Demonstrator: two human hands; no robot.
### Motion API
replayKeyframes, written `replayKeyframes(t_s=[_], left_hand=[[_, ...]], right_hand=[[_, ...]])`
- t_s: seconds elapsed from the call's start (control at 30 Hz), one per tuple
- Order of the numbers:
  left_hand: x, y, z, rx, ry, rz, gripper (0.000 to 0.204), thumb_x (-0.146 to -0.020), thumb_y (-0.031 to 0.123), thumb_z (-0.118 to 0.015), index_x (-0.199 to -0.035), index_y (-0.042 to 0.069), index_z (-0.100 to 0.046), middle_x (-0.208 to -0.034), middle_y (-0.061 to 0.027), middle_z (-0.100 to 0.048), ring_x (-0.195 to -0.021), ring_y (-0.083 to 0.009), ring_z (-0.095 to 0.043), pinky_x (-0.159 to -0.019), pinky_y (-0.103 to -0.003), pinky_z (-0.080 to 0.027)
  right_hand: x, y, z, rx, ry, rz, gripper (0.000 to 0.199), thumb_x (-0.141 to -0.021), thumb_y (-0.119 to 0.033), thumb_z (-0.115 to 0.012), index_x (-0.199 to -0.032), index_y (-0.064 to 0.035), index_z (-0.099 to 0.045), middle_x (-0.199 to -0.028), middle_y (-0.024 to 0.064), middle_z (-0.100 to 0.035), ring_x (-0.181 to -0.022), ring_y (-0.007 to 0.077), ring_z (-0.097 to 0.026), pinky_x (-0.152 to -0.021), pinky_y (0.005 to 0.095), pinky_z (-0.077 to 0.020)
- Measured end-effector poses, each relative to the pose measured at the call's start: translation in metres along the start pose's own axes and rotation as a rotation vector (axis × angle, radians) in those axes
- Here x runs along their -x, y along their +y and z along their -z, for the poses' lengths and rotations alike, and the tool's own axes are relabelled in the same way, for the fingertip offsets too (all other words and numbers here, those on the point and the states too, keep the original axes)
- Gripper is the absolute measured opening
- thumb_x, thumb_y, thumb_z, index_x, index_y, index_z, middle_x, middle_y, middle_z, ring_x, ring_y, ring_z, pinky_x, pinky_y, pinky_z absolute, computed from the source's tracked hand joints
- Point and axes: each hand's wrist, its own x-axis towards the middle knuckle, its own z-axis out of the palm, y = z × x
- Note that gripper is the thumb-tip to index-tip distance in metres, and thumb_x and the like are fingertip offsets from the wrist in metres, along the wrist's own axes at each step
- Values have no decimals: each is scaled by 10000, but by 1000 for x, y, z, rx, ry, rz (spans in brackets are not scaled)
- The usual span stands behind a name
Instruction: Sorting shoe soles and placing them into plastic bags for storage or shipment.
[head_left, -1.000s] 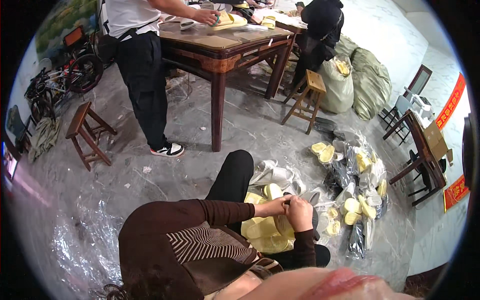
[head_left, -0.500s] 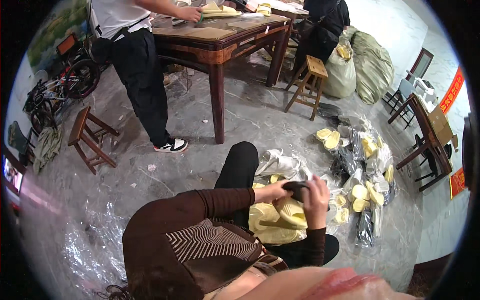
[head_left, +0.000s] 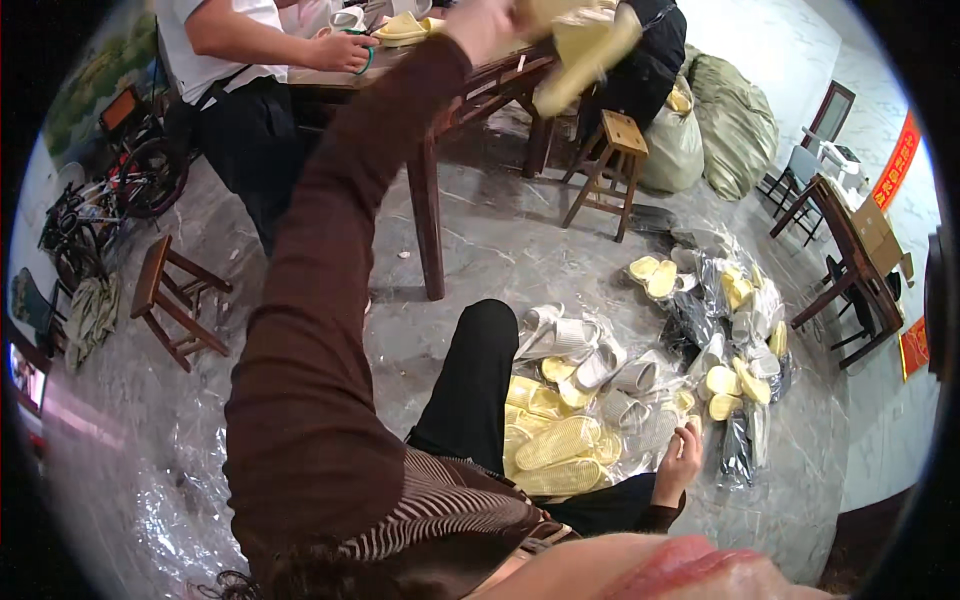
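Since a moment ago the left hand (head_left: 487,22) has swung up from the slipper pile (head_left: 560,440), fingers closed on yellow slippers (head_left: 580,45) above the wooden surface (head_left: 470,80), while the right hand (head_left: 683,455) rests loosely open beside that pile.

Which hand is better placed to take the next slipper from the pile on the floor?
Right. The right hand is low at the edge of the pile, with open, empty fingers. The left hand is raised high by the table and already grips yellow slippers.
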Motion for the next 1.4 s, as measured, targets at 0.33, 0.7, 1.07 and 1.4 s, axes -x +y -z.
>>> replayKeyframes(t_s=[0.33,0.7,1.07,1.4], left_hand=[[-89,61,67,-447,122,-443,159,-810,114,-432,-728,36,-544,-670,-64,-554,-635,-197,-551,-479,-322,-432],[233,-29,-50,124,-1006,186,754,-816,202,-566,-1350,120,-41,-1140,-233,-454,-970,-314,-531,-816,-400,-451],[261,-136,-8,455,-998,387,725,-823,249,-547,-1352,139,-64,-1118,-234,-473,-914,-312,-556,-813,-413,-453],[208,-240,114,524,-935,609,711,-826,285,-534,-1352,136,-79,-1101,-232,-485,-889,-312,-565,-806,-419,-456]], right_hand=[[22,-8,-41,-107,-226,-4,126,-752,-8,-516,-871,12,-555,-1014,193,-537,-945,324,-512,-824,354,-403],[45,26,-35,-124,-278,-138,118,-773,-19,-515,-881,17,-547,-915,175,-566,-875,305,-545,-771,330,-430],[113,41,-100,-218,-460,-490,173,-781,-72,-535,-936,-6,-575,-853,110,-603,-764,191,-571,-700,287,-444],[90,115,-178,-167,-321,-852,378,-754,-116,-578,-1083,39,-477,-1053,193,-518,-989,247,-500,-857,329,-395]])
